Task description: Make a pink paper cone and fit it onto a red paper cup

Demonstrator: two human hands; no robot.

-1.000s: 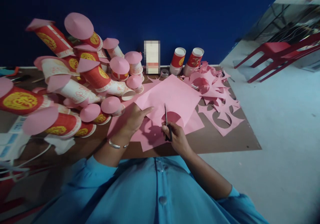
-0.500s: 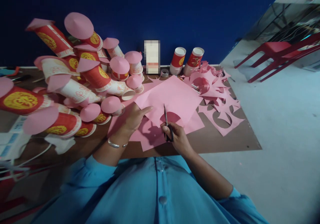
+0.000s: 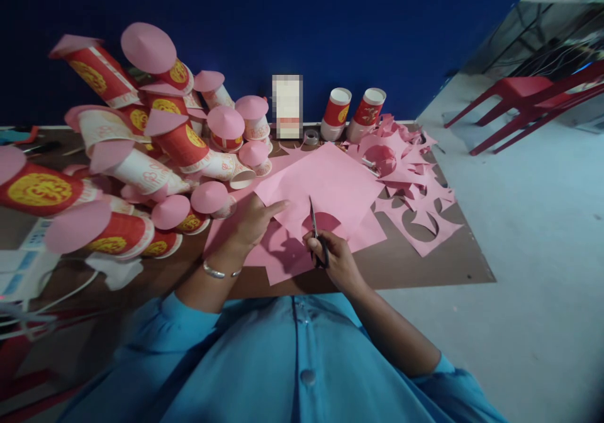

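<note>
Between my hands is a pink paper sheet (image 3: 330,174) with a rounded cut in its near edge. My left hand (image 3: 255,223) grips the sheet's left corner, thumb on top and fingers underneath. Black-handled scissors (image 3: 323,252) are in my right hand (image 3: 338,258), their blades pointing away from me at the left side of the rounded cut. Beneath the held sheet, more pink paper (image 3: 363,234) lies on the brown table (image 3: 406,265).
Many red and white paper cups (image 3: 182,143) with pink cone tops crowd the left side. Two cup stacks (image 3: 336,114) stand by the blue wall, near a tape roll (image 3: 311,137). Pink scraps (image 3: 410,177) pile at the right. A red stool (image 3: 521,95) is on the floor.
</note>
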